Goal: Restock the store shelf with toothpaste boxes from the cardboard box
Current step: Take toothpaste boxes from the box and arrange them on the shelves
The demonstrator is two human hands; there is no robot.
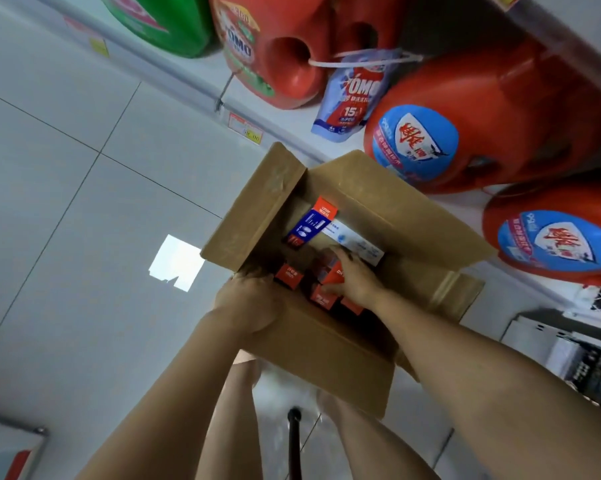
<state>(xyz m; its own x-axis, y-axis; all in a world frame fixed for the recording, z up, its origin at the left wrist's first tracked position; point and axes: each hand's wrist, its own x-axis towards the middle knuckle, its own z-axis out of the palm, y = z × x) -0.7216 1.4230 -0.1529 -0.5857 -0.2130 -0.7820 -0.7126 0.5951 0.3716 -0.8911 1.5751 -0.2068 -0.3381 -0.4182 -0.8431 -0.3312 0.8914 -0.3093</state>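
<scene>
An open cardboard box (330, 344) sits on the tiled floor beside the lowest shelf. Inside stand several red toothpaste boxes (288, 276), and a red-and-blue one (312, 223) leans against the far wall next to a white one (356, 242). My left hand (247, 299) grips the box's near-left rim. My right hand (352, 275) reaches inside, its fingers curled round an upright red toothpaste box (333, 276).
The bottom shelf (292, 133) at the upper right carries large red detergent jugs (465, 126), a green jug (160, 22) and a blue-and-red refill pouch (352, 98). Price tags (245, 128) hang on its edge. Grey floor tiles (67, 202) spread left. My legs show below the box.
</scene>
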